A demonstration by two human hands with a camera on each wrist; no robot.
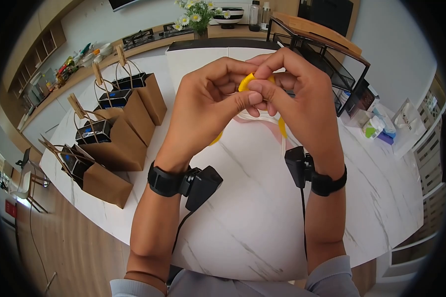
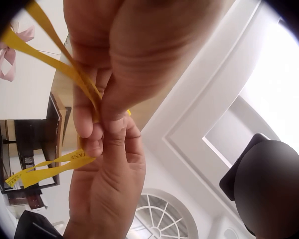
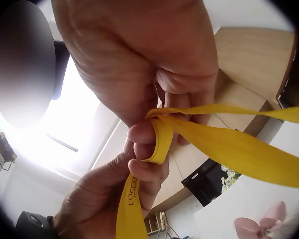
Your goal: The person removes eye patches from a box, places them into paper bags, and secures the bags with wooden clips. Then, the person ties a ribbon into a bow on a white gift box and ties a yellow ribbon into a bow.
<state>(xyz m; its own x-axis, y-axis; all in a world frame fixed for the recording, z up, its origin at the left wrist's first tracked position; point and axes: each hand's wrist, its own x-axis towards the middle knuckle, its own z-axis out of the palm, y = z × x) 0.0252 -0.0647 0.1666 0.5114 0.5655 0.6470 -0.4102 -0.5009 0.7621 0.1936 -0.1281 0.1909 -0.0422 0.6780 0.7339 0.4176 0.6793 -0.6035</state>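
A yellow ribbon (image 1: 246,83) with dark printed lettering is pinched between both hands, held up over the table. My left hand (image 1: 203,101) grips it with thumb and curled fingers. My right hand (image 1: 305,91) pinches it from the other side, with the fingertips of both hands meeting. In the right wrist view the ribbon (image 3: 163,142) bends in a loop around fingertips, and two strands run off to the right. Loose ribbon ends (image 2: 57,169) also hang past the hands in the left wrist view. Below the hands is a pink ribbon bow (image 3: 261,226).
Several brown paper bags (image 1: 114,183) with wooden clothespins on their handles stand along the table's left side. A dark metal rack (image 1: 327,54) and small packets (image 1: 379,128) are at the right. Daisies (image 1: 197,17) stand behind the white marbled table (image 1: 243,218).
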